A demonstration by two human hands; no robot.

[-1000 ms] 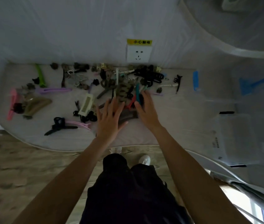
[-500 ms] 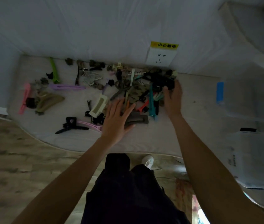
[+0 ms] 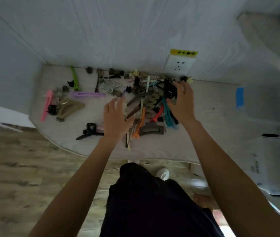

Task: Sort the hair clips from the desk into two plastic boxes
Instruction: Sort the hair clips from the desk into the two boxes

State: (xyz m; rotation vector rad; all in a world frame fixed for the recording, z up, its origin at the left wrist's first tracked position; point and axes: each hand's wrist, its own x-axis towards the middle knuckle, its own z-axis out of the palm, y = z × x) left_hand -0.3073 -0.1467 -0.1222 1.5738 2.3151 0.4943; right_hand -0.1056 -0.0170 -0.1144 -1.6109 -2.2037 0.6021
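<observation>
The desk point(image 3: 204, 117) stretches wide under the camera, and the two clear plastic boxes point(image 3: 272, 103) sit off to the right, well apart from the action. The heap of hair clips point(image 3: 153, 103) lies mid-desk, with stragglers trailing left to a pink clip point(image 3: 46, 105). The right hand point(image 3: 181, 103) has pushed further back since a moment ago, fingers now curling onto a black clip cluster point(image 3: 169, 90) near the wall socket point(image 3: 179, 65); whether it truly pinches it, I cannot tell. The left hand point(image 3: 116, 117) has slid up-left and now grips a pale clip point(image 3: 120, 105) that lay loose earlier. My read: the sorting proper is starting, with nothing boxed yet.
</observation>
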